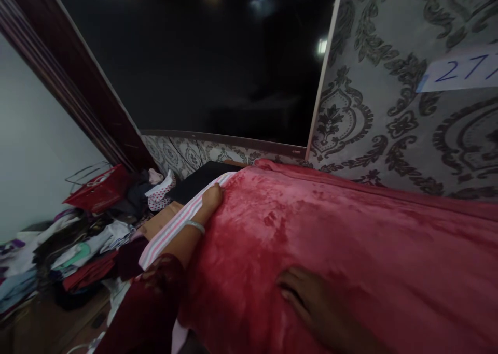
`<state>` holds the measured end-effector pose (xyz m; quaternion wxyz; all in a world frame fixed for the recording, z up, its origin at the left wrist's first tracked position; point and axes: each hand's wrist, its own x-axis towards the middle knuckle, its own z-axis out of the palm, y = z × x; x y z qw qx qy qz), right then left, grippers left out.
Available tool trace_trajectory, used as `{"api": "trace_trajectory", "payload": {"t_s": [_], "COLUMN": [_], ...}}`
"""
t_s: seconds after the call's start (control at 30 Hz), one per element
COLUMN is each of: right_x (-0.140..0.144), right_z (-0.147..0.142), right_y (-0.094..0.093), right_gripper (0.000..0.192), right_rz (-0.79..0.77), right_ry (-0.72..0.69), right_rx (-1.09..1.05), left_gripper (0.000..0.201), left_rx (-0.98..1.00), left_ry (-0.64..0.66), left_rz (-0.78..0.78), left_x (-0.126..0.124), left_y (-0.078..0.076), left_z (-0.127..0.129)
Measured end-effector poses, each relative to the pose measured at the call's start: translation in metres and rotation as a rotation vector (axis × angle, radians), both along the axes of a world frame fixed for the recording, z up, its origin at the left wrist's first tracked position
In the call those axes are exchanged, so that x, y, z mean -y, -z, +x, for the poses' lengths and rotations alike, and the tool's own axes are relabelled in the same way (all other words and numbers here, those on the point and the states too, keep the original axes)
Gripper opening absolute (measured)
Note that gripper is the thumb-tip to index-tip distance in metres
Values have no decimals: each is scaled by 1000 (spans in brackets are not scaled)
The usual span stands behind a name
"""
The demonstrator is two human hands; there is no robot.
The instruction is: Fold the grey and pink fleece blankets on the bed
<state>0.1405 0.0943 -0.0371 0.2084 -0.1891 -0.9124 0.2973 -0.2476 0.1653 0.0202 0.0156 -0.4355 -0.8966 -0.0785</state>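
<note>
A plush red blanket [268, 224] is spread over a flat surface and fills the middle and right of the view. Beneath its left edge a strip of white cloth [175, 227] with pink and grey stripes shows. My left hand [212, 197], a bracelet on its wrist, is closed at the blanket's far left edge, against the striped cloth. Its fingertips are hidden. My right hand [309, 294] lies palm down on the blanket nearer to me, with the thumb apart and the fingers loosely bent; nothing is seen in it.
A large dark television [218, 58] hangs on the patterned wall [369, 110] behind the blanket. To the left are heaped clothes [81, 250], a red bag [99, 188] and a black flat-topped object [202, 180]. A paper label [459, 74] is stuck on the wall.
</note>
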Motion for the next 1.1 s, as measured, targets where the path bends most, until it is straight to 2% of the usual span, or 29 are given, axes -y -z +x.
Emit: {"api": "trace_trajectory", "payload": {"t_s": [0.17, 0.27, 0.4, 0.53, 0.87, 1.1], "right_x": [-2, -2, -1, -1, -1, -3], "right_z": [-1, -1, -1, 0, -2, -2], "right_y": [-3, -2, -2, -5, -9, -8], "right_gripper": [26, 27, 28, 28, 28, 27], "right_rz": [-9, -18, -21, -42, -62, -118], "right_ry": [-20, -28, -27, -20, -18, -45], "right_rx": [-24, -37, -64, -39, 18, 32], "left_gripper": [33, 30, 19, 18, 16, 9], "left_rx": [-31, 15, 142, 184, 227, 297], "left_ry": [36, 166, 294, 305, 404, 287], "left_rz": [113, 158, 155, 187, 311, 483], "left_x": [0, -10, -22, -24, -24, -27], "left_y": [-3, -4, 7, 16, 15, 21], "left_z": [20, 31, 39, 38, 40, 39]}}
